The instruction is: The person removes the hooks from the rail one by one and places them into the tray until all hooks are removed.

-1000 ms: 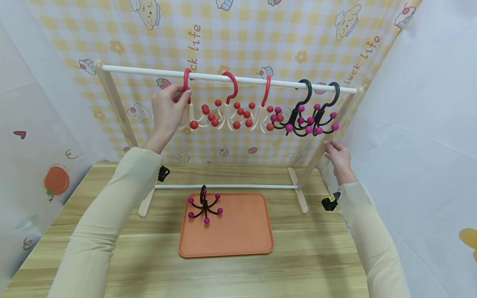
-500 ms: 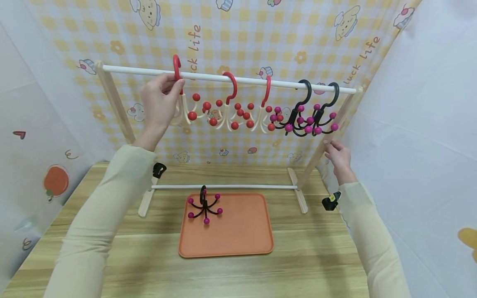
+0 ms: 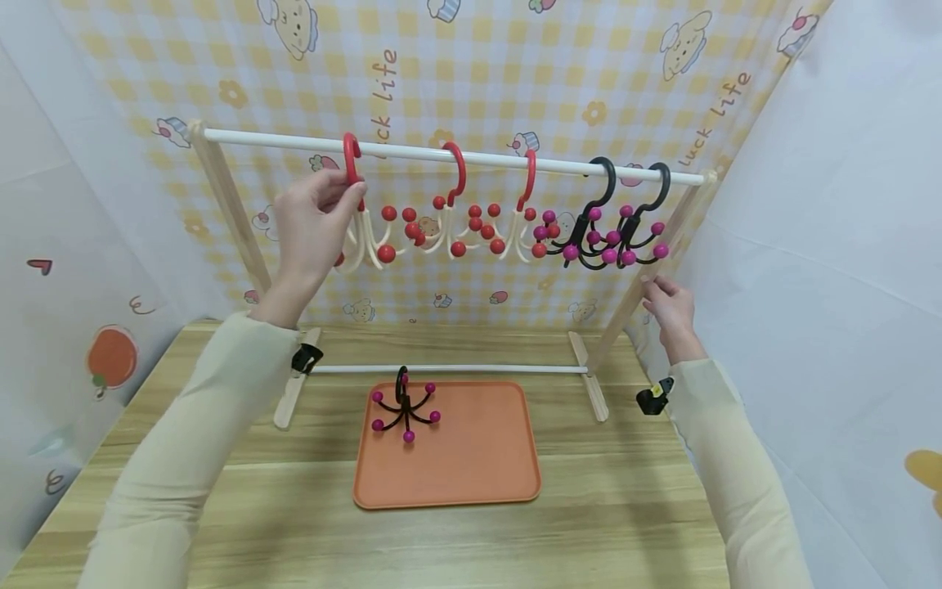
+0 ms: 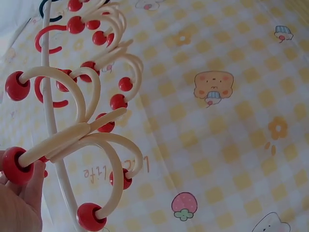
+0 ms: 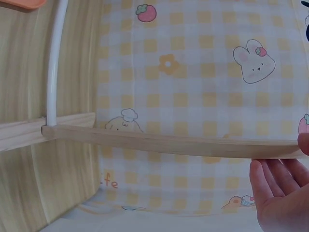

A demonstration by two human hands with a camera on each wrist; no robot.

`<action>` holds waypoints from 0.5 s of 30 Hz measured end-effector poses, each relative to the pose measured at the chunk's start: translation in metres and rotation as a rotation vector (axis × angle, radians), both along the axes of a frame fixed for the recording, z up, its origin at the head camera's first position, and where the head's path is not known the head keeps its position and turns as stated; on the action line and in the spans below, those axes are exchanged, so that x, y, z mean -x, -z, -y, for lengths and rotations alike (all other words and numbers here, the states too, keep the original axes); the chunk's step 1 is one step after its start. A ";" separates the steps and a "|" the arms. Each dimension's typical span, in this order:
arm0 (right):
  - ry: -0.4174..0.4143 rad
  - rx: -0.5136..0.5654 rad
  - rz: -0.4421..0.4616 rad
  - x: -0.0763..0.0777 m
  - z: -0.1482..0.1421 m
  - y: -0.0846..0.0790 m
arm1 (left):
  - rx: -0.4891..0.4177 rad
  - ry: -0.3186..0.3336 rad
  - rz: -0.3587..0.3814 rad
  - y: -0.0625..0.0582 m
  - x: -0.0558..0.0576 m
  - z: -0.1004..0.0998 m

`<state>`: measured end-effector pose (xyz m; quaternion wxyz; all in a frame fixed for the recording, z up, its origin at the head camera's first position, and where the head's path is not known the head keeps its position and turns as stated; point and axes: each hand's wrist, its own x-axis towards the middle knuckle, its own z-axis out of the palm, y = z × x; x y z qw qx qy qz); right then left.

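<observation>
My left hand [image 3: 312, 233] pinches the red hook of a cream claw hanger [image 3: 364, 237] with red ball tips. That hook curves over the top of the white rail [image 3: 280, 141], left of the other hangers. In the left wrist view the hanger's curved arms [image 4: 113, 183] spread in front of the fingers. My right hand [image 3: 671, 312] holds the rack's right wooden post [image 5: 183, 147], thumb on one side and fingertips on the other. Two more red-hooked hangers [image 3: 449, 233] and two black hangers [image 3: 581, 233] with magenta balls hang farther right.
An orange tray [image 3: 471, 458] lies on the wooden table [image 3: 294, 523], with a black magenta-tipped hanger [image 3: 405, 409] at its back left. The rack's lower white bar [image 3: 486, 370] runs behind the tray. A checked cloth [image 3: 478, 74] covers the back.
My left hand has carried the red-hooked hanger left along the rail, raising its hook above the rail and then lowering it over it. The right hand stays at the post.
</observation>
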<state>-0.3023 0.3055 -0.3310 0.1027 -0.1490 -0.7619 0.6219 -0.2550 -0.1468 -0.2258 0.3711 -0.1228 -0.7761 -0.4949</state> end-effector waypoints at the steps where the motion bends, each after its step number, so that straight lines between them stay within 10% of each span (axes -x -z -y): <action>1: -0.001 0.002 -0.001 0.000 0.000 0.000 | 0.000 0.005 0.003 0.002 -0.001 0.000; 15: -0.001 -0.014 -0.008 -0.002 0.002 -0.002 | -0.007 0.091 0.108 0.049 -0.012 -0.007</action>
